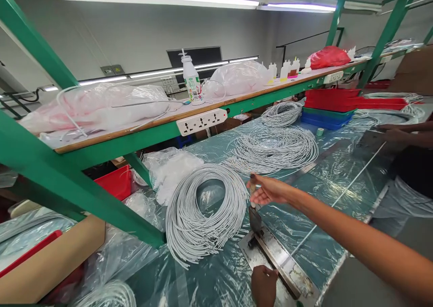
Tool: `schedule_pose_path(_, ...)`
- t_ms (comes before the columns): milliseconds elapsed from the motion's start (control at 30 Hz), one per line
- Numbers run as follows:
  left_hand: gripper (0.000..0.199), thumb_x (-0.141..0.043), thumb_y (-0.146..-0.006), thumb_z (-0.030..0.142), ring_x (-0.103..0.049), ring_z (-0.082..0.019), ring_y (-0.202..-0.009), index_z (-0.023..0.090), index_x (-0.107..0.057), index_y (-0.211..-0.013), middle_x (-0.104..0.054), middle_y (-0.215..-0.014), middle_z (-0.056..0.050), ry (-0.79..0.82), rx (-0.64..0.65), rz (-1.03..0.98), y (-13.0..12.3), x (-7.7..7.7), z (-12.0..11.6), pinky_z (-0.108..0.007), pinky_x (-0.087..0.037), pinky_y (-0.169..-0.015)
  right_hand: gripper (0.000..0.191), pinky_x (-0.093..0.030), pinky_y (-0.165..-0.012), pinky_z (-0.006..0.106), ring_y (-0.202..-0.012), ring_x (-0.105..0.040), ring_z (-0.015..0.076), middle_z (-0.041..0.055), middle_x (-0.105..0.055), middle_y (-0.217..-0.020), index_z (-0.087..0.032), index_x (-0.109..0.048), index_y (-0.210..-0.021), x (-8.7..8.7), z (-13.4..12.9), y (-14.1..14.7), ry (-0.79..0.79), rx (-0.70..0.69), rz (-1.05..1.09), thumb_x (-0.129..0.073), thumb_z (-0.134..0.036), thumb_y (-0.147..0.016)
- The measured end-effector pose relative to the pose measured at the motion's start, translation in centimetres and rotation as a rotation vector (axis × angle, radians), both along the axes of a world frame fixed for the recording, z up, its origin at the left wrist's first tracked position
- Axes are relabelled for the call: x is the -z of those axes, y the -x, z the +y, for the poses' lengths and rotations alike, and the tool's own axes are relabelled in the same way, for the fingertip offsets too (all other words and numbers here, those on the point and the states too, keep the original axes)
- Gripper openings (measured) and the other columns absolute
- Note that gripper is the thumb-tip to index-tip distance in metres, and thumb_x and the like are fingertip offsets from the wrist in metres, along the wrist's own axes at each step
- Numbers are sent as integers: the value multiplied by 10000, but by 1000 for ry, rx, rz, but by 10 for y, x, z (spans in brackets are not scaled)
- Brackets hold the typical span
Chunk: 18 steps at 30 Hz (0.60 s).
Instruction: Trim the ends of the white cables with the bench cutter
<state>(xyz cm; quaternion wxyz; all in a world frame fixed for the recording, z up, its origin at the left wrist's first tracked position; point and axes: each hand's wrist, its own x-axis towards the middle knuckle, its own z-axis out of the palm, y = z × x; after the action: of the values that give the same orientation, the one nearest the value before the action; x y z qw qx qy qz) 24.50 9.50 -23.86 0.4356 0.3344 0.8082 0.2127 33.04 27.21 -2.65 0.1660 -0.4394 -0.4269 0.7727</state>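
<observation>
My right hand (269, 191) is wrapped loosely round the upright handle (252, 187) of a hand-lever cutter. The cutter's dark blade (255, 219) stands raised above a worn metal base (301, 277) with a long bar along it. At the near side of the base, my left hand (264, 283) is closed, its fingertips pinching the end of a thin white cable (333, 205). The cable runs straight across the table to the far right. Left of the cutter lies a coil of cut white cables (206, 212), close to the blade but apart from it.
More cable coils (272, 149) lie behind. Red trays (333, 100) stand over a blue tray (326, 118). A co-worker's hand (397, 134) is at the right. A green post (111, 198) slants across the left; a shelf (152, 126) carries bags and bottles.
</observation>
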Motion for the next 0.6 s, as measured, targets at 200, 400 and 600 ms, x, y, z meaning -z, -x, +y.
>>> schedule_pose_path(200, 146, -542, -788, 221, -635, -260, -829, 169, -579, -656, -693, -811, -111, 34, 99, 58, -2, -12, -1, -314, -375, -694, 518, -490, -435, 156, -486, -613, 116, 95, -683, -671, -141, -394, -1199, -4, -94, -79, 64, -160, -123, -547, -419, -789)
schedule_pose_path(400, 147, -548, -786, 232, -636, -249, -769, 167, -611, -670, -694, -783, -100, 23, 101, 91, -3, -13, -1, -305, -357, -645, 419, -212, -266, 135, -280, -403, 67, -14, -555, -476, -161, -364, -1027, 64, -163, -100, 192, -179, -305, -433, -317, -644)
schedule_pose_path(600, 169, -542, -796, 228, -633, -234, -765, 160, -606, -655, -691, -781, -108, -5, 131, 80, -3, -14, -1, -291, -344, -639, 242, -120, -262, 179, -255, -185, 52, -89, -337, -365, -199, -416, -825, 142, -203, -100, 5, -95, -570, -410, -428, -749)
